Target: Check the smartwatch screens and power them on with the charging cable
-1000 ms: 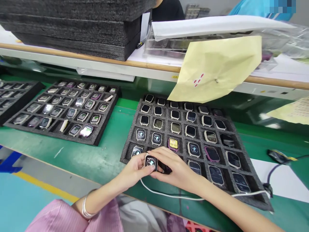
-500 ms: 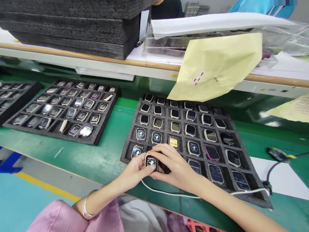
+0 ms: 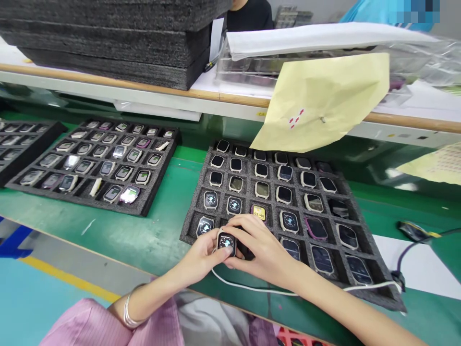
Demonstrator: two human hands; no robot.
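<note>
Watch (image 3: 226, 239) seemingly within left grip (image 3: 200, 253)

Black watch screen (image 3: 226, 237), seemingly pale case (image 3: 218, 235)

Holds both forearms (image 3: 163, 287) slanted inward, curls the left hand (image 3: 200, 252) into a grip with the left thumb (image 3: 219, 255) laid toward the right hand (image 3: 264, 247), and arches the latter just beside it, pointing bent fingers (image 3: 247, 225) leftward above the right thumb (image 3: 236, 262).
</note>
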